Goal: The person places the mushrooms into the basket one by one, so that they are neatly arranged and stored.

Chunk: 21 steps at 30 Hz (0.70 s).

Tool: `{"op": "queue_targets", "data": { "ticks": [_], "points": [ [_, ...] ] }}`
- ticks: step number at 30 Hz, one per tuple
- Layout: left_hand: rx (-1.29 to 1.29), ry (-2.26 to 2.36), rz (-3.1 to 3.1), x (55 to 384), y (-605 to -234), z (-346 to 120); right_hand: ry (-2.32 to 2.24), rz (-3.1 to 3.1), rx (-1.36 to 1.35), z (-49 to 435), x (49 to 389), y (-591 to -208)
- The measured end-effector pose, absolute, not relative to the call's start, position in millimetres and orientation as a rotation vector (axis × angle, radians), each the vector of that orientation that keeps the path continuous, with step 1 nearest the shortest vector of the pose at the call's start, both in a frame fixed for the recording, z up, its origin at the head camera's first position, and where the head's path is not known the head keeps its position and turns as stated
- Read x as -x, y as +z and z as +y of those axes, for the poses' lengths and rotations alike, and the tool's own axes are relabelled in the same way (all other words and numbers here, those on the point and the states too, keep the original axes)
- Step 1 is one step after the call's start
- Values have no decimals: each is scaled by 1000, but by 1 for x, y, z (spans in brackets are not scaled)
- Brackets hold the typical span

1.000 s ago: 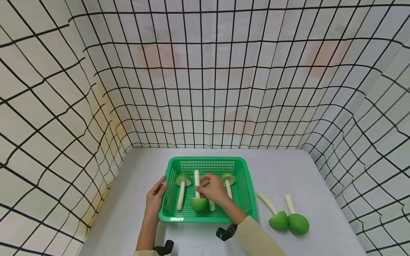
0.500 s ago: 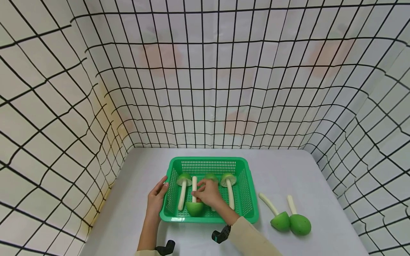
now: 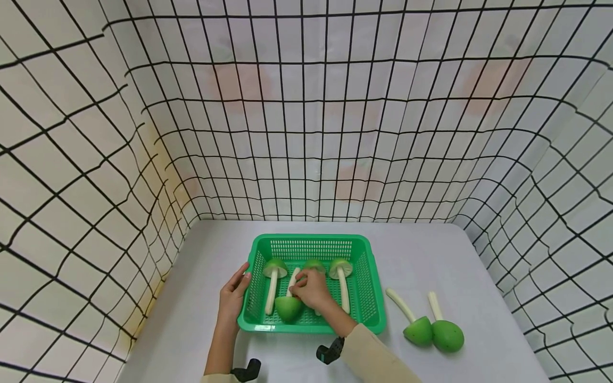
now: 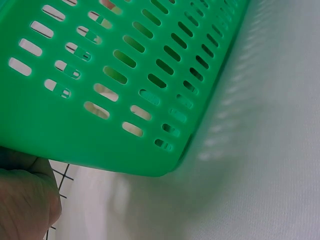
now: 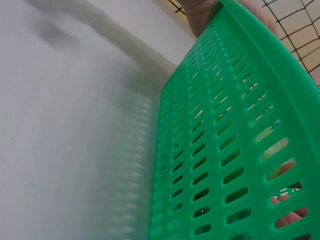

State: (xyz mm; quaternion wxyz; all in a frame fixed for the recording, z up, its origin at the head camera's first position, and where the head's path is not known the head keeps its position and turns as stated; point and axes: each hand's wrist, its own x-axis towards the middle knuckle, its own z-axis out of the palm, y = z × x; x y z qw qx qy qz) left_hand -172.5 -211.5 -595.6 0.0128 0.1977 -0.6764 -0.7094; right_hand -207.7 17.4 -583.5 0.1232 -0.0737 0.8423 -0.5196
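In the head view, a green plastic basket stands on the white table. Its left rim is gripped by my left hand, also partly visible at the lower left of the left wrist view. Inside the basket, my right hand pinches the white stem of a green-capped toy mushroom, whose cap points toward me. Other toy mushrooms lie there with caps to the back: one on the left, one on the right. A third cap shows behind my right hand, which hides most of its stem.
Two more green-capped toy mushrooms, one nearer and one farther right, lie on the table to the right of the basket. A black wire grid with white sheeting behind it encloses the back and sides.
My right hand has moved the pinched toy mushroom leftward and lower in the basket. Its stem has turned from upright in view to leaning right. My left hand stays on the rim.
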Motion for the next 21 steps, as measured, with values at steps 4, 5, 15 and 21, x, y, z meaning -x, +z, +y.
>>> {"op": "queue_targets", "data": {
  "ticks": [4,5,15,21],
  "points": [
    [-617,-2210,-2103,172,-596,-211,-1525,2495,230,19,207,-581],
    [-616,-2208,-2103,172,-596,-211,-1529,2501,231,20,207,-580],
    [-619,-2206,-2116,172,-597,-211,-1644,2450,226,31,209,-578],
    [-624,-2217,-2113,172,-595,-211,-1616,2513,255,45,209,-575]
  ]
}}
